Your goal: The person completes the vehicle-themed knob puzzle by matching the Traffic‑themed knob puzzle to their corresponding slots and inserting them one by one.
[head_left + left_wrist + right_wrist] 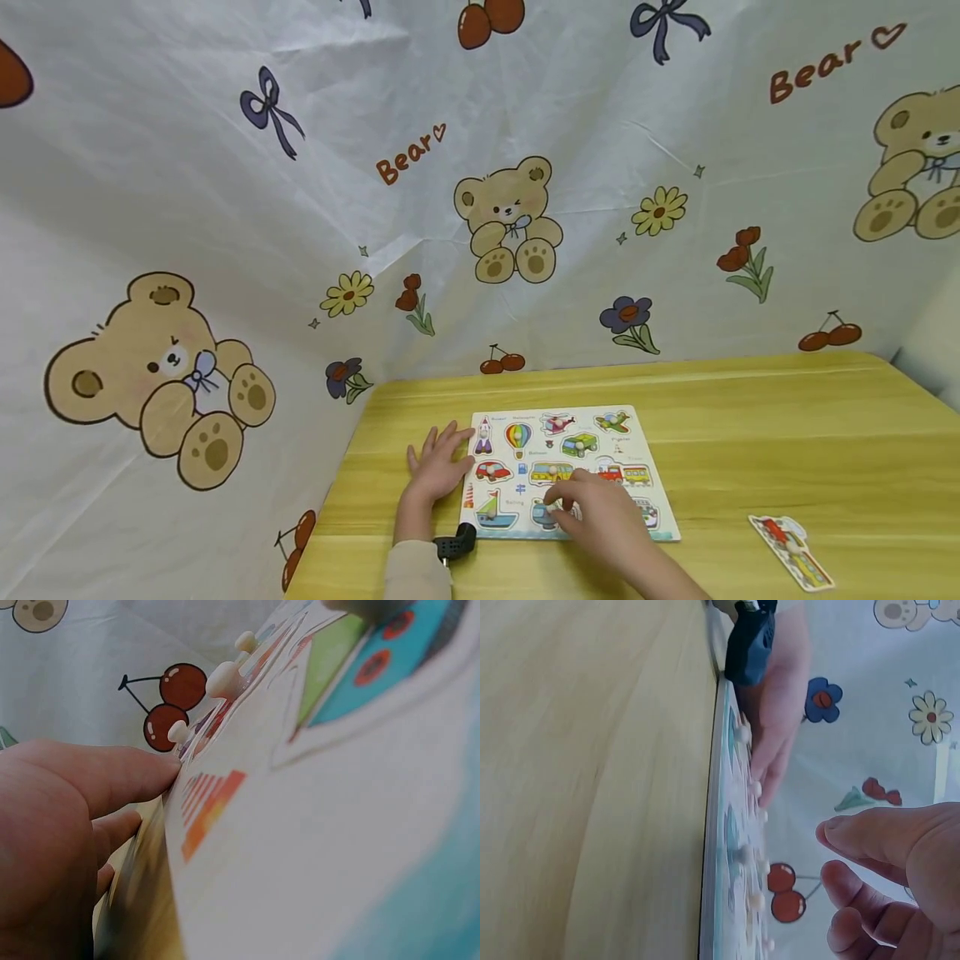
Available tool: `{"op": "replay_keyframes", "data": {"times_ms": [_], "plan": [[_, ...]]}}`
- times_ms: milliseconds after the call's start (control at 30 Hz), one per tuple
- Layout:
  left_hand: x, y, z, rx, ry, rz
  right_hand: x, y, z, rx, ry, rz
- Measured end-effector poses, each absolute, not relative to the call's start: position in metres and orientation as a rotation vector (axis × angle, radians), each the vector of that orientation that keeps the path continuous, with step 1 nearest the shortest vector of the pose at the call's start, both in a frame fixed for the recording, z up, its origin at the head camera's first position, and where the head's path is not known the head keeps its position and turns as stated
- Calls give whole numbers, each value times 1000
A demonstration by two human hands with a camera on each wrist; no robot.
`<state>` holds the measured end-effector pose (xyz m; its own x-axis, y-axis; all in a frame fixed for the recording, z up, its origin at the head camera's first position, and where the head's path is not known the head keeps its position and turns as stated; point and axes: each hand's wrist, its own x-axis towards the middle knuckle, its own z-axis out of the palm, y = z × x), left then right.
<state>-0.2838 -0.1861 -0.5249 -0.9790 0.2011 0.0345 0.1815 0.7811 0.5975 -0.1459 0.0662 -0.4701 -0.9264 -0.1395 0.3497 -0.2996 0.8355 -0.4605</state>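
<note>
A white peg puzzle board (pixel 592 418) with vehicle pieces lies on the wooden table. My left hand (pixel 437 471) is at its left edge with fingers spread; in the left wrist view the thumb (pixel 127 776) touches the edge. Over the board's lower middle is my right hand (pixel 596 512), beside a blue rounded piece (pixel 541 512). Thumb and fingertips of the right hand (pixel 892 877) are apart in the right wrist view, with nothing between them, off the board's knobs (pixel 742 855). A sailboat piece (pixel 495 518) with a green sail sits at the board's lower left.
A loose train piece (pixel 791 552) lies on the table (pixel 720 467) right of the board. A black wrist camera (pixel 457 543) is at the left wrist, close to the board's lower left corner. Behind the table hangs a white bear-print cloth (pixel 585 292).
</note>
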Motion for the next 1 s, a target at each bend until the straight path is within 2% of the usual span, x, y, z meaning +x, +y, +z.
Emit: {"op": "replay_keyframes", "data": {"times_ms": [1000], "plan": [[-285,-188,-527,325,2923,995,-106,199,-482,-61,-2851,794]]}}
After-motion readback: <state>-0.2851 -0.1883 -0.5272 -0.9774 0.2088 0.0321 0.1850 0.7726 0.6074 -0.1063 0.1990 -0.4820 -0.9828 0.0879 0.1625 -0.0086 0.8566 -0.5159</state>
